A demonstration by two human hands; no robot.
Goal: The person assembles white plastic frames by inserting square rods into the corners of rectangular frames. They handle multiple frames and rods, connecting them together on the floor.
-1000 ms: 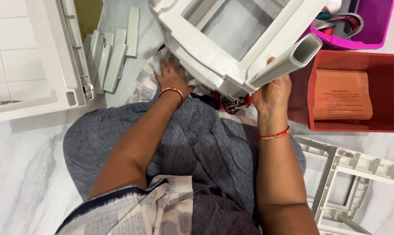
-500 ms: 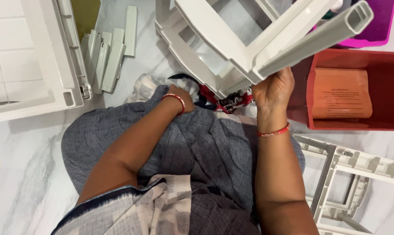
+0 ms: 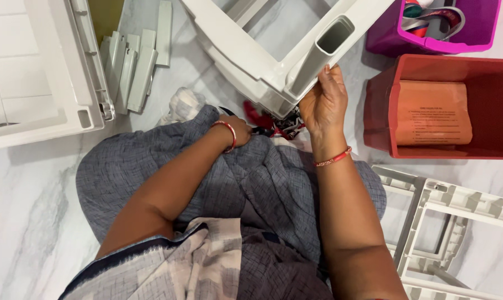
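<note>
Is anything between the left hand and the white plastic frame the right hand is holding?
Yes. The left hand rests low on grey cloth, with bunched red-patterned fabric lying between it and the white frame gripped by the right hand.

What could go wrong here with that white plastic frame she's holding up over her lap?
The right hand alone grips the white frame by one hollow leg, so it could twist loose and drop. The left hand rests below it in the grey cloth and could get struck or pinched.

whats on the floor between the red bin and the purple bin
Nothing: in the head view only a narrow strip of bare marble floor separates the red bin from the purple bin.
</note>
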